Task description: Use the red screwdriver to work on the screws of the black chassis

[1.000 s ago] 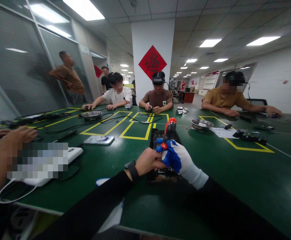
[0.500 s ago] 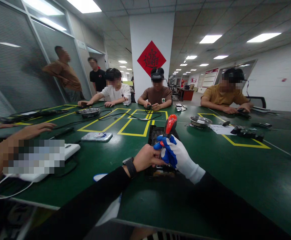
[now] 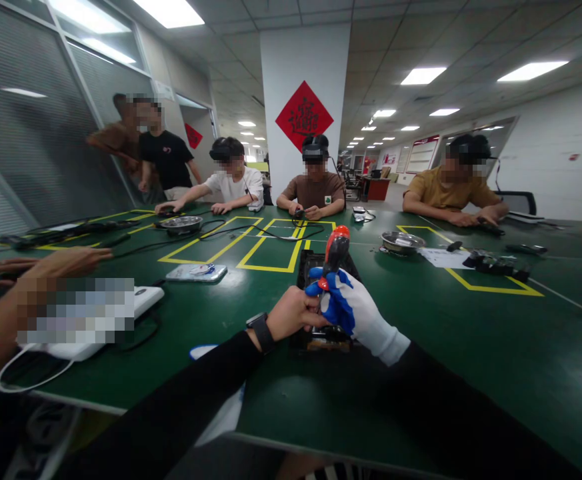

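Note:
In my right hand [image 3: 358, 308], in a white glove with blue-coated fingers, is an upright screwdriver [image 3: 337, 250] with a red and black handle; its tip is hidden behind my fingers. My bare left hand [image 3: 293, 311], a dark watch on its wrist, is closed against the glove's fingers, low by the tool. What its fingertips pinch is hidden. Both hands are over a black open case [image 3: 302, 268] on the green table, its contents mostly covered.
A loose white and blue glove [image 3: 221, 417] lies at the front edge. Left are a phone [image 3: 197, 273] and a white device with cables [image 3: 65, 348], beside another person's hand. A metal bowl [image 3: 402, 241] and black clips [image 3: 498, 265] are to the right. Several people sit opposite.
The screwdriver handle has turned in my gloved hand, its black side now facing me and its top a little further left. A standing person in black has moved left in the background.

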{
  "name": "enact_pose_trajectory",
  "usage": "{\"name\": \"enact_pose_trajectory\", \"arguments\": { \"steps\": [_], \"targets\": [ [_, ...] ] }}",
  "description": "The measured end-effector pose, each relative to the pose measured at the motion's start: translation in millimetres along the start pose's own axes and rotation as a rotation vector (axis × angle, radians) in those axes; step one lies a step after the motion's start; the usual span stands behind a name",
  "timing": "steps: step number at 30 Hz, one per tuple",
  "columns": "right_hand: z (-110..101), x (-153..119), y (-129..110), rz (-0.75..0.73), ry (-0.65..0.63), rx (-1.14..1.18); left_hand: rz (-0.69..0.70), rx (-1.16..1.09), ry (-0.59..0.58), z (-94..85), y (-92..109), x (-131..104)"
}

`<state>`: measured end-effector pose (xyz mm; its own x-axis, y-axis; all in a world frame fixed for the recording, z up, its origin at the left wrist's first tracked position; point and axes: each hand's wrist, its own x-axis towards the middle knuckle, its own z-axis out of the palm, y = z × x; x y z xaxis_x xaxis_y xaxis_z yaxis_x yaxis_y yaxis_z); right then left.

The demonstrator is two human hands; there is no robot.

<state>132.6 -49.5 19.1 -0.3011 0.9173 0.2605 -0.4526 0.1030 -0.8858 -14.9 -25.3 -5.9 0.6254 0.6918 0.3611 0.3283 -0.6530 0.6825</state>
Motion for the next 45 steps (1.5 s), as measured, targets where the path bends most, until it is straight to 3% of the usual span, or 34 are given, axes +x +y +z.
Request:
{"name": "enact_pose_trajectory", "arguments": {
  "steps": [7, 13, 21, 28, 35, 40, 45],
  "targets": [
    [-0.1, 2.0, 3.5, 0.001, 0.063, -0.011, 0.024, 0.077, 0.012, 0.4, 0.5, 0.1],
    [-2.4, 4.1, -0.1, 0.043, -0.029, 0.066, 0.032, 0.075, 0.013, -2.3, 0.0, 0.6],
    [6.5, -0.6, -1.4, -0.017, 0.094, -0.015, 0.048, 0.095, 0.049, 0.0, 1.8, -0.3],
    [0.9, 1.8, -1.2, 0.022, -0.025, 0.04, 0.017, 0.081, 0.028, -1.3, -2.5, -0.4],
    [4.5, -1.7, -0.3, -0.014, 0.089, -0.016, 0.042, 0.139, 0.023, -0.2, 2.3, -0.9],
    [5.1, -1.9, -7.7, 0.056, 0.021, 0.021, 0.039, 0.101, 0.015, -1.8, 1.9, -0.8],
    [3.9, -1.4, -2.9, 0.017, 0.056, -0.007, 0.028, 0.088, 0.012, -1.2, 2.9, -1.1]
  ]
}}
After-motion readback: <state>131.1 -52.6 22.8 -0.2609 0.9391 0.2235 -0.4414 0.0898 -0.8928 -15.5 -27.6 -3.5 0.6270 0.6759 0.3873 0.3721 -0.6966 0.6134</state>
